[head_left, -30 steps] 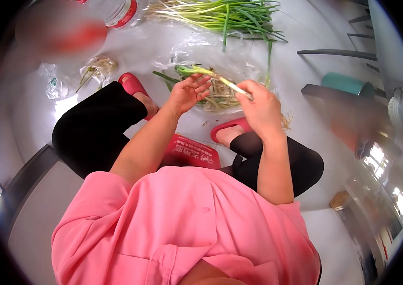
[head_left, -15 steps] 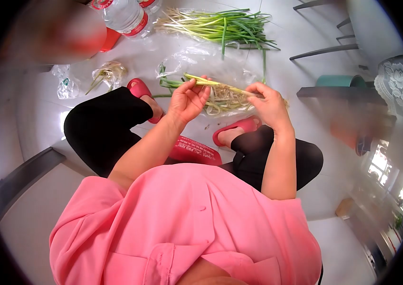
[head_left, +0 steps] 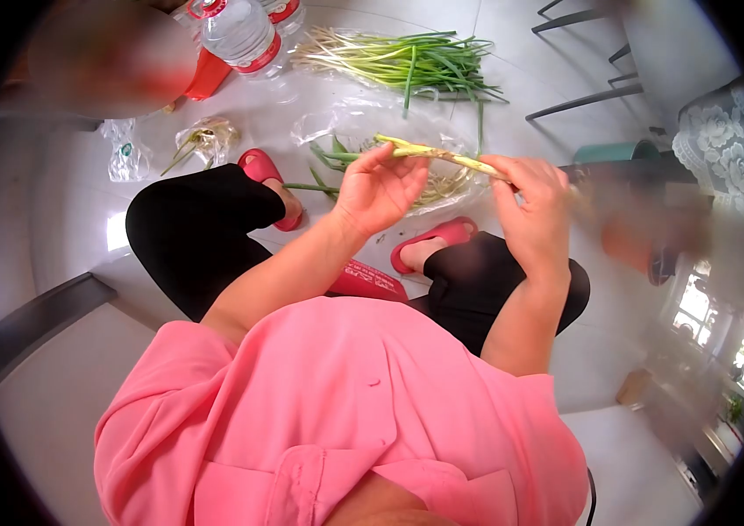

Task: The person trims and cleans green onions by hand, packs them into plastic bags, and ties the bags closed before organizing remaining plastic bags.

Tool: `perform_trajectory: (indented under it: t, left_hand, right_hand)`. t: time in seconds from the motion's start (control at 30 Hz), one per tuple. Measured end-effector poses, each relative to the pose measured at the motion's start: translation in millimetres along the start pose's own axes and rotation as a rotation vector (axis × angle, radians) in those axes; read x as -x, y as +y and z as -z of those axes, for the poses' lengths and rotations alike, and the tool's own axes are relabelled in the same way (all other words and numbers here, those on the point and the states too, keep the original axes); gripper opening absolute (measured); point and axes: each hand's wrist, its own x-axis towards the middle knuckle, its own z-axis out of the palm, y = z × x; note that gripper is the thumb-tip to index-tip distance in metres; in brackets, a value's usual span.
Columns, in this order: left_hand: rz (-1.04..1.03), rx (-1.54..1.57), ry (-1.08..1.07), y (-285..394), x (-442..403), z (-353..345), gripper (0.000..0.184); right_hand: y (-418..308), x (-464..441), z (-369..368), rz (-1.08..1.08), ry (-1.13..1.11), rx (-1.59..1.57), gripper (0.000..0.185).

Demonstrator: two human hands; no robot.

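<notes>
A yellowish scallion stalk (head_left: 452,158) stretches between my two hands above the floor. My left hand (head_left: 382,186) is closed on its left part, thumb and fingertips pinching it, palm turned up. My right hand (head_left: 531,203) grips the other end between thumb and fingers. Below lies a clear plastic bag (head_left: 319,125) holding pale peelings and roots (head_left: 452,186), partly hidden by my hands. Several green leaves (head_left: 330,158) stick out at its left. Farther off, a large bunch of scallions (head_left: 398,63) rests on plastic, white ends to the left.
Large water bottles (head_left: 240,35) stand at the upper left, beside a red object (head_left: 208,74). A small bag with scraps (head_left: 207,138) and a crumpled clear bag (head_left: 126,151) lie near my left knee. Dark metal legs (head_left: 587,101) and a lace cloth (head_left: 724,145) are at the right.
Both hands have moved right with the scallion, the right hand coming nearer my body. The view has shifted slightly.
</notes>
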Motion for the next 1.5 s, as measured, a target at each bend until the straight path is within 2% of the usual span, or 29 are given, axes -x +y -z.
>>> perform_trajectory:
  t: [0.13, 0.2, 0.23, 0.33, 0.4, 0.47, 0.5, 0.53, 0.63, 0.7, 0.73, 0.8, 0.87, 0.93, 1.0, 1.07, 1.13, 1.2, 1.33, 1.37, 1.4, 1.47, 1.5]
  left_hand:
    - [0.091, 0.078, -0.026, -27, 12, -27, 0.031]
    - [0.217, 0.129, -0.147, -43, 21, -46, 0.037]
    - [0.212, 0.132, -0.151, -48, 26, -56, 0.037]
    - [0.207, 0.065, -0.180, -52, 47, -93, 0.039]
    - [0.076, -0.094, -0.124, -41, 72, -123, 0.040]
    - [-0.060, -0.395, -0.148, -27, 99, -145, 0.043]
    - [-0.114, -0.560, -0.284, -14, 103, -134, 0.047]
    - [-0.226, -0.685, -0.258, -10, 110, -138, 0.048]
    - [-0.253, -0.819, -0.236, 16, 126, -134, 0.046]
    - [-0.356, -0.797, -0.106, 24, 128, -124, 0.039]
    - [-0.348, -0.802, -0.108, 29, 126, -116, 0.039]
    - [-0.428, -0.810, 0.040, 37, 117, -94, 0.036]
    - [-0.440, -0.798, 0.080, 43, 105, -72, 0.032]
    - [-0.495, -0.996, 0.333, 46, 92, -52, 0.030]
    - [-0.400, -1.111, 0.491, 41, 83, -37, 0.029]
    - [-0.309, -1.207, 0.584, 35, 77, -27, 0.028]
    - [-0.359, -1.230, 0.413, 35, 73, -9, 0.027]
    - [-0.355, -1.233, 0.478, 31, 69, -10, 0.028]
    - [-0.380, -1.200, 0.503, 37, 63, 3, 0.030]
    - [-0.422, -1.143, 0.487, 40, 63, 7, 0.030]
    - [-0.438, -1.097, 0.482, 46, 64, 12, 0.030]
    - [-0.470, -1.006, 0.469, 58, 65, 21, 0.030]
    - [-0.498, -0.987, 0.429, 64, 68, 22, 0.030]
  right_hand:
    - [-29, -5, 43, 0.088, 0.070, 0.151, 0.020]
    - [-42, -5, 66, 0.137, 0.171, 0.229, 0.023]
    - [-48, -4, 74, 0.145, 0.169, 0.230, 0.023]
    - [-57, 0, 90, 0.036, 0.274, 0.099, 0.025]
    - [-59, 1, 94, 0.063, 0.343, -0.141, 0.024]
    - [-62, 1, 90, 0.077, 0.358, -0.197, 0.022]
    - [-60, 0, 85, 0.131, 0.308, -0.274, 0.021]
    - [-56, -1, 78, 0.183, 0.261, -0.350, 0.021]
    - [-46, -7, 47, 0.172, 0.136, -0.401, 0.021]
    - [-40, -10, 15, 0.084, 0.057, -0.547, 0.022]
    - [-36, -10, 0, 0.008, 0.015, -0.614, 0.021]
    - [-20, -11, -36, -0.059, -0.060, -0.641, 0.019]
    - [1, -14, -80, -0.003, -0.107, -0.554, 0.024]
    - [5, -9, -113, 0.056, -0.154, -0.467, 0.028]
    - [-3, -6, -137, -0.119, -0.266, -0.847, 0.029]
    - [-18, -7, -148, -0.082, -0.253, -0.858, 0.027]
    - [-24, -6, -160, -0.053, -0.234, -0.866, 0.026]
    - [-19, -4, -181, -0.144, -0.196, -0.976, 0.024]
    - [-16, -5, -195, -0.178, 0.010, -0.860, 0.016]
    - [-13, -2, -200, -0.286, 0.006, -0.764, 0.013]
    - [-4, 0, -209, -0.290, 0.004, -0.772, 0.013]
    - [26, 6, -232, -0.062, 0.119, -0.256, 0.010]
    - [44, 11, -246, -0.084, 0.046, -0.215, 0.009]
